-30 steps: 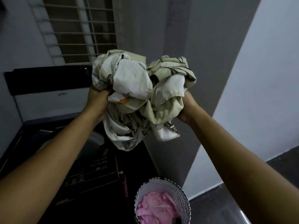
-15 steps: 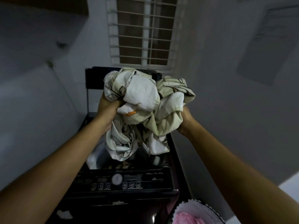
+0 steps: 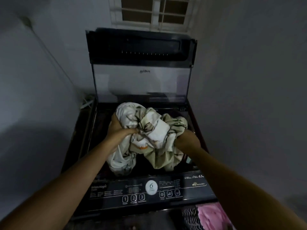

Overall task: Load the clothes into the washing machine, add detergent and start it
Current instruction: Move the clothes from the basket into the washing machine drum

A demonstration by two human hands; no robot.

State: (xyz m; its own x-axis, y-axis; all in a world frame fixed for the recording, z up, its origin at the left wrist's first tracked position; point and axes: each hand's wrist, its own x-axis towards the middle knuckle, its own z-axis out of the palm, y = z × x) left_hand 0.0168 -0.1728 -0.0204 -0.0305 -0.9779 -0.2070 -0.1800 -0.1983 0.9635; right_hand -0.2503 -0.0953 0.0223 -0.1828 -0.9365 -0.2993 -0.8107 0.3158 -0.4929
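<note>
Both forearms are bare up to the frame edge, no sleeves showing; the left hand (image 3: 118,130) and right hand (image 3: 186,138) wear no gloves.

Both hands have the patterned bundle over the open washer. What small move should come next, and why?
Probably push the bundle down into the tub and let go. The lid stands open, the left hand and right hand grip the cloth at the opening, and its ends already hang inside.

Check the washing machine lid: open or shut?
Open. The lid stands upright behind the tub opening, and both hands, left and right, lower the bundled cloth into it.
</note>
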